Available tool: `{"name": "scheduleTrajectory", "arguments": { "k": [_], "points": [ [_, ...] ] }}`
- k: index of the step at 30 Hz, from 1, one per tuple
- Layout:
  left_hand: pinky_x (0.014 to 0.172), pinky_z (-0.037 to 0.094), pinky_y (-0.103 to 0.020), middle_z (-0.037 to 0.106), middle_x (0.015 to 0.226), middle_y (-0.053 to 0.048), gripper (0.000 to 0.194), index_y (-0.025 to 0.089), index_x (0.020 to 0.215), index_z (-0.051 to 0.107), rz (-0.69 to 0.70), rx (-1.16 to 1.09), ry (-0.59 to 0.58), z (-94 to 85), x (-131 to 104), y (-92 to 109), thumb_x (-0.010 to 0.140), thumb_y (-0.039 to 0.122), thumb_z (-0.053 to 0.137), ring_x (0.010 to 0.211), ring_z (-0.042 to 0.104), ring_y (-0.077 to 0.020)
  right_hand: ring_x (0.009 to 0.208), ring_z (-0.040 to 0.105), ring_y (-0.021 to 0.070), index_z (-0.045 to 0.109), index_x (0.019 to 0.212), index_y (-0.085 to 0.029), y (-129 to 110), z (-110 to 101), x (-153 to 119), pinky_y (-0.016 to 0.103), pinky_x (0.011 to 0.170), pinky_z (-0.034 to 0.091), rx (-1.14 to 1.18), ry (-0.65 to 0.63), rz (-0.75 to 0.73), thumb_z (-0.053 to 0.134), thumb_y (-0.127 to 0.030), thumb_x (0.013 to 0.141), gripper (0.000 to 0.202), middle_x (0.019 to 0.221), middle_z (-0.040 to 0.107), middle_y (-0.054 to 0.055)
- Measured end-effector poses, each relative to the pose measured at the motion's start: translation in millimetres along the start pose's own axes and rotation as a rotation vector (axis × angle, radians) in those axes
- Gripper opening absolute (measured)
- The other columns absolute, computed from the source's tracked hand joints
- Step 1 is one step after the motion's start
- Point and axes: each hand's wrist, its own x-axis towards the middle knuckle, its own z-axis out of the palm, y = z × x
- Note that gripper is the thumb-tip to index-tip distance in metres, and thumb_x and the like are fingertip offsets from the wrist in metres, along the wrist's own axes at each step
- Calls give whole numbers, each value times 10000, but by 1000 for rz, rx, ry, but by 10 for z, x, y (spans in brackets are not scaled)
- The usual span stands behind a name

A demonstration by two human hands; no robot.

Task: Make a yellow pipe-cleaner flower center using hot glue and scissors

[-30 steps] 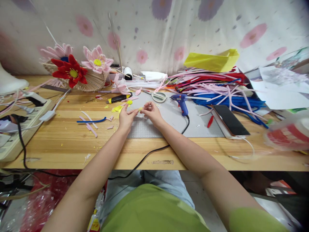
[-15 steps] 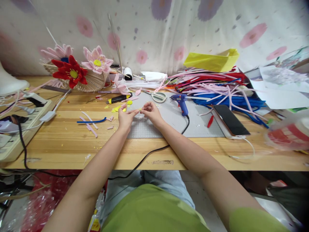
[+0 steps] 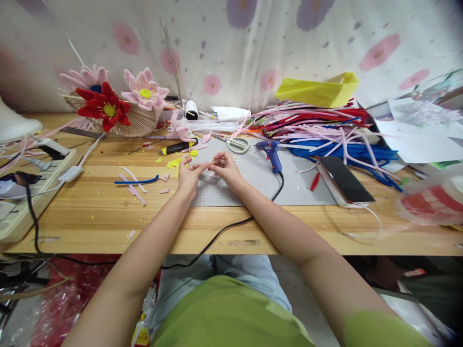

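Over the grey cutting mat [image 3: 296, 185], my left hand [image 3: 188, 177] and my right hand [image 3: 226, 169] meet fingertip to fingertip. Both are closed in a pinch on a small yellow piece, which showed earlier between the fingertips and is now hidden by them. Just beyond the left hand lie yellow scraps [image 3: 174, 163] and a yellow disc [image 3: 194, 153]. White scissors [image 3: 238, 144] rest behind the right hand. To its right lies a blue glue gun [image 3: 272, 156]. A black and yellow utility knife [image 3: 178, 146] is at the back left of the hands.
Pipe-cleaner flowers, one red [image 3: 108, 111] and one pink [image 3: 144, 91], stand at the back left. A pile of pipe cleaners [image 3: 318, 125] fills the back right, behind a phone [image 3: 346, 178]. The glue gun's black cord [image 3: 224, 229] runs beneath my right forearm. A power strip [image 3: 47, 183] sits left.
The fingertips have closed closer together, and the yellow piece between them has gone out of sight. The things on the table have stayed put.
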Motion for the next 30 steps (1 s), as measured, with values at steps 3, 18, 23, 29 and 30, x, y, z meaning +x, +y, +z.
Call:
{"name": "scheduleTrajectory", "arguments": {
  "k": [3, 18, 23, 29, 30],
  "points": [
    [801, 433, -275, 599, 653, 76, 618, 196, 979, 432, -20, -37, -2, 2, 4, -1, 497, 129, 813, 683, 639, -109, 670, 581, 99, 408, 845, -223, 3, 5, -6, 207, 572, 403, 7, -7, 12, 740, -363, 537, 474, 708, 593, -61],
    [695, 404, -214, 411, 540, 133, 590, 186, 953, 476, -49, -121, -83, -23, 33, -6, 482, 159, 831, 545, 510, -52, 611, 570, 92, 426, 839, -230, 40, 41, -11, 234, 604, 424, 3, -63, 42, 742, -308, 504, 467, 655, 621, -84],
    [704, 414, -229, 462, 554, 115, 594, 190, 973, 493, -42, -85, -108, -12, 18, -2, 488, 197, 835, 567, 540, -71, 577, 565, 81, 416, 825, -222, 50, 41, -11, 217, 582, 409, -11, -38, 55, 733, -305, 511, 453, 628, 612, -89],
    [696, 435, -215, 603, 744, 13, 407, 171, 886, 544, -81, -45, -100, -6, 0, 36, 610, 355, 780, 707, 601, -90, 580, 572, 79, 417, 820, -222, 53, 20, -14, 221, 600, 423, 28, 6, 62, 743, -309, 508, 459, 638, 612, -85],
    [702, 439, -218, 613, 757, 5, 402, 169, 894, 550, -78, -41, -96, -11, -2, 37, 613, 349, 775, 727, 609, -98, 589, 577, 81, 418, 822, -221, 56, 14, -12, 223, 607, 426, 32, 12, 63, 743, -307, 509, 459, 644, 616, -82]
  ]
}}
